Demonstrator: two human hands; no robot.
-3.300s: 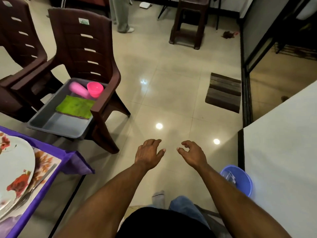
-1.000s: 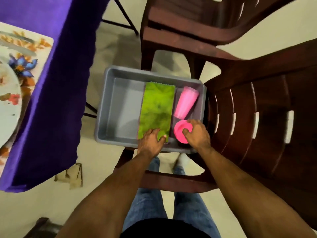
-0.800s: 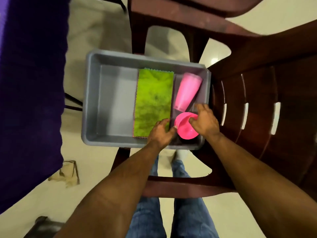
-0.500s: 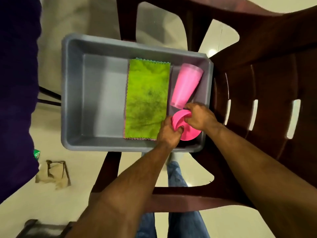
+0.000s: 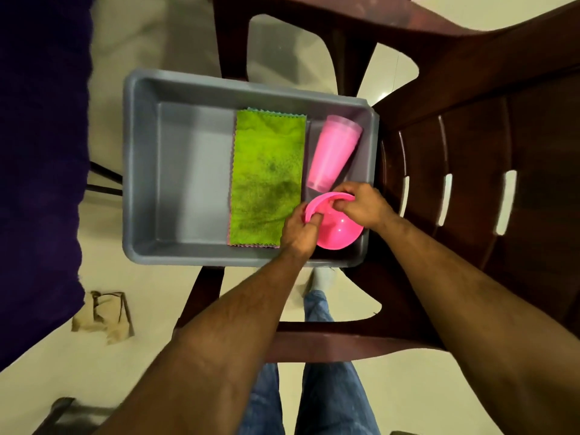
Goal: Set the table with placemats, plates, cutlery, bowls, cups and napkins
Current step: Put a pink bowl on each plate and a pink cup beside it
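From above, a grey rectangular plastic tub (image 5: pixel 188 171) sits on the seat of a dark brown plastic chair (image 5: pixel 470 152). Both hands reach into its near right corner and hold a bright pink plastic bowl (image 5: pixel 337 229), tilted up on edge. The left hand (image 5: pixel 298 230) curls its fingers over the bowl's left rim, and the right hand (image 5: pixel 361 205) pinches the upper rim. Just beyond the bowl, a pale pink plastic cup (image 5: pixel 332 155) lies on its side along the tub's right wall. A folded green cloth napkin (image 5: pixel 266 180) lies flat on the tub floor, beside cup and bowl. Purple cloth (image 5: pixel 40 152) hangs at the left.
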